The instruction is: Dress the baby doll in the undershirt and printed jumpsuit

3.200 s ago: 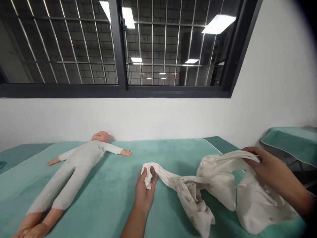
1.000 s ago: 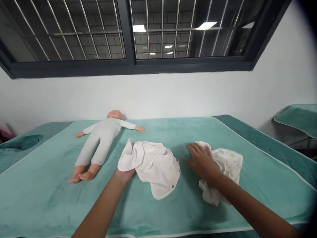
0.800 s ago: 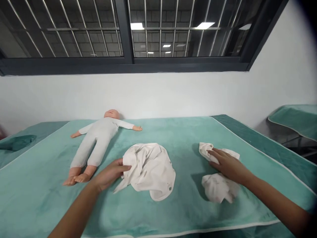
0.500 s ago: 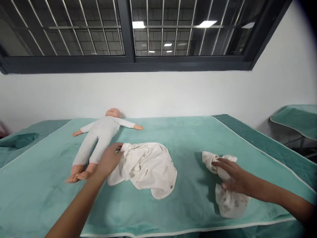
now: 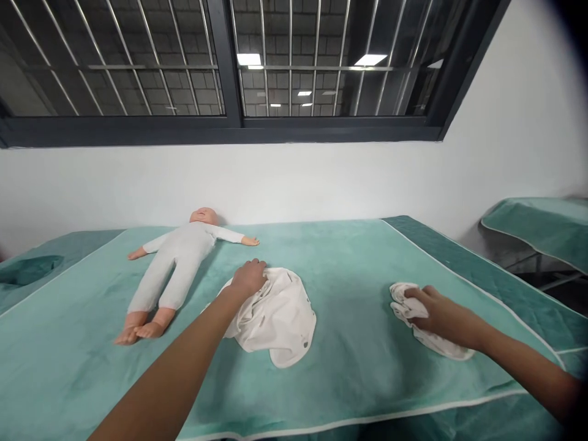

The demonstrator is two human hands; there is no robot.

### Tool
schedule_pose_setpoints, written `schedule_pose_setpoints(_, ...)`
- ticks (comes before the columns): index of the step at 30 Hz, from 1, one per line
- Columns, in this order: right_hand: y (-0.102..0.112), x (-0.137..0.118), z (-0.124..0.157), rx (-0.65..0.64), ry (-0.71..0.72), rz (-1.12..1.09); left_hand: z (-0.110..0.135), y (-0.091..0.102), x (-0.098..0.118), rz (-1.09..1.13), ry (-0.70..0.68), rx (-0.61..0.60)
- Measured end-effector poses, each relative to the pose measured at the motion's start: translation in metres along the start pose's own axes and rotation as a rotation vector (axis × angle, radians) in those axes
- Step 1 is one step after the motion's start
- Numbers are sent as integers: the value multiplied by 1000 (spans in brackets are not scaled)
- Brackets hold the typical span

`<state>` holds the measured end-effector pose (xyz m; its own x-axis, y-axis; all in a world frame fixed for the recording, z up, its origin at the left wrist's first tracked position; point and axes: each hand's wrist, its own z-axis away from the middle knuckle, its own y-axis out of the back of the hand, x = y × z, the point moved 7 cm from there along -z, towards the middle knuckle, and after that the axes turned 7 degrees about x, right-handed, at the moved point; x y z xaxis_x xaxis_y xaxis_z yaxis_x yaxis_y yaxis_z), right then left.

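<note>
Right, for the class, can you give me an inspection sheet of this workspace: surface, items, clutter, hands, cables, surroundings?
Surface: green cover, pale-edged, lightly creased.
Items: left cloth, crumpled, dark dots near its edge; right cloth, bunched.
Clutter: doll, on its back, left of both cloths.
Hands: left hand on left cloth, grip unclear; right hand gripping right cloth.
Cables: nothing seen.
Surroundings: white wall, barred window, another green-covered surface at right.
</note>
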<state>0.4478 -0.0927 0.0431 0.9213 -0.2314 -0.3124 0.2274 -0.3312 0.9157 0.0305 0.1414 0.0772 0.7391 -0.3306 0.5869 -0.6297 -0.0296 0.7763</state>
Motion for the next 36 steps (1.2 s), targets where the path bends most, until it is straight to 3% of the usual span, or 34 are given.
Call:
schedule_pose_setpoints(3,-10,4,-3,-377,23,19,-1,5,6,-67,-17,-72)
schedule_pose_setpoints(6,10,-20,-5,-537,59,165,4,23,28,-103,-97,-86)
schedule_pose_setpoints(9,35,-79,-19,-407,96,218,14,50,66,-78,-206,-42)
schedule_pose_setpoints(14,48,-228,-42,-197,344,-569,44,97,147,122,-481,55)
schedule_pose_setpoints(16,53,-270,-50,-168,400,-820,56,112,167,190,-554,78)
schedule_pose_setpoints(19,62,-307,-58,-173,447,-949,67,132,174,229,-578,140)
schedule_pose_setpoints(22,82,-322,-56,-55,468,-945,69,151,164,191,-476,289)
schedule_pose_setpoints(24,90,-331,-47,-58,501,-943,70,159,160,154,-399,375)
schedule_pose_setpoints(26,95,-338,-38,-64,524,-894,73,162,164,107,-390,413)
schedule_pose_setpoints(28,100,-337,-37,30,514,-775,77,162,174,33,-437,420)
schedule_pose_setpoints(32,114,-319,-46,314,456,-456,79,157,184,-156,-480,353)
schedule_pose_setpoints(36,112,-307,-46,353,455,-338,77,147,174,-295,-434,154)
